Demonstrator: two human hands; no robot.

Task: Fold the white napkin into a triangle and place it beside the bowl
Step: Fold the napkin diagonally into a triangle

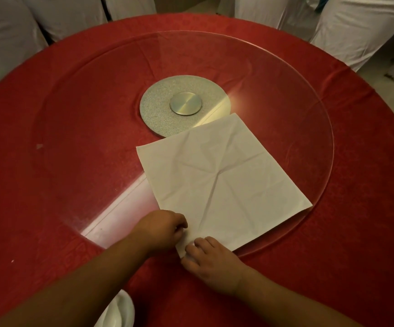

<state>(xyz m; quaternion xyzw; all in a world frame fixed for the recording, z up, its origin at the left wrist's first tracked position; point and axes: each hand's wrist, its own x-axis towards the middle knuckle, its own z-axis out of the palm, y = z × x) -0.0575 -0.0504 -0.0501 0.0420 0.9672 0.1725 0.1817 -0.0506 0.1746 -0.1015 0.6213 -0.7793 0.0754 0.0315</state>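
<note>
The white napkin lies spread flat as a creased square on the glass turntable, one corner pointing toward me. My left hand pinches the napkin's near-left edge just beside that corner. My right hand rests on the near corner itself, fingers curled over the cloth, which is slightly lifted between the two hands. A white bowl shows partly at the bottom edge, under my left forearm; most of it is cut off by the frame.
A round table with a red cloth carries a large glass turntable on a grey disc with a metal hub. White-covered chairs ring the far side.
</note>
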